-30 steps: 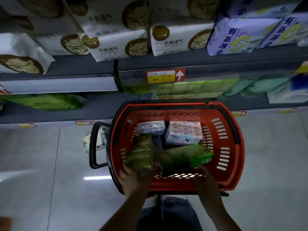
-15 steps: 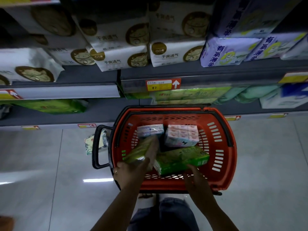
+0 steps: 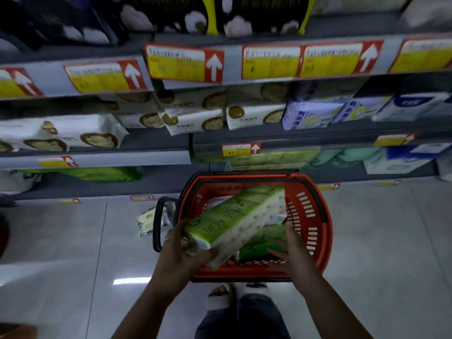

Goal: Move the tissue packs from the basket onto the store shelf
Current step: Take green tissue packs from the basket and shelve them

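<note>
A red plastic basket [image 3: 315, 231] stands on the floor in front of the store shelf [image 3: 161, 182]. My left hand [image 3: 181, 250] grips the near end of a long green-and-white tissue pack [image 3: 234, 221], which is lifted above the basket and tilted up toward the shelf. My right hand [image 3: 291, 250] holds a second green tissue pack [image 3: 261, 243] that lies lower in the basket. Other pastel packs underneath are mostly hidden by the lifted pack.
Green tissue packs [image 3: 102, 173] lie on the lowest shelf, with white and purple packs on the shelves above. A small pack [image 3: 146, 221] lies on the floor beside the basket's black handle [image 3: 157, 223]. My feet [image 3: 220, 297] are just behind the basket.
My left hand has lifted the long green pack up out of the basket. My right hand stays on the other green pack. The camera has tilted up, showing higher shelves.
</note>
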The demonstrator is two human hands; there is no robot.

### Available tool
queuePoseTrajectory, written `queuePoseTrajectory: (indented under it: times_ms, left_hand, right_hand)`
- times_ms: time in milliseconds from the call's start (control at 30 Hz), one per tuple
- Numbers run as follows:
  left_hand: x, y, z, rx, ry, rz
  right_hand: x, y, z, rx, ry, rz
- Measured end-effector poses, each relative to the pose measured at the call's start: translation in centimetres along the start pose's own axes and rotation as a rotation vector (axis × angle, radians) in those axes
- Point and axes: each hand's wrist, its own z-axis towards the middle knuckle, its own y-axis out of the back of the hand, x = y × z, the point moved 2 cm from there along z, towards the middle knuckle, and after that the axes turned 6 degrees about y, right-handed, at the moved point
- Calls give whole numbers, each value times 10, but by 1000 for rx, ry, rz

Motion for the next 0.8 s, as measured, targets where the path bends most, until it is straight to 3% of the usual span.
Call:
queuePoseTrajectory:
  times_ms: [333,633,800]
  left_hand:
    - [-124,61,-83,126,-163,14]
    - [-209,107,-160,225,-192,91]
    - [-257,116,-199,275,-399,209]
  right_hand:
    - [110,13,-111,69,85,180]
    - [185,27,-208,186,136,230]
    - [216,32,-255,179,211,236]
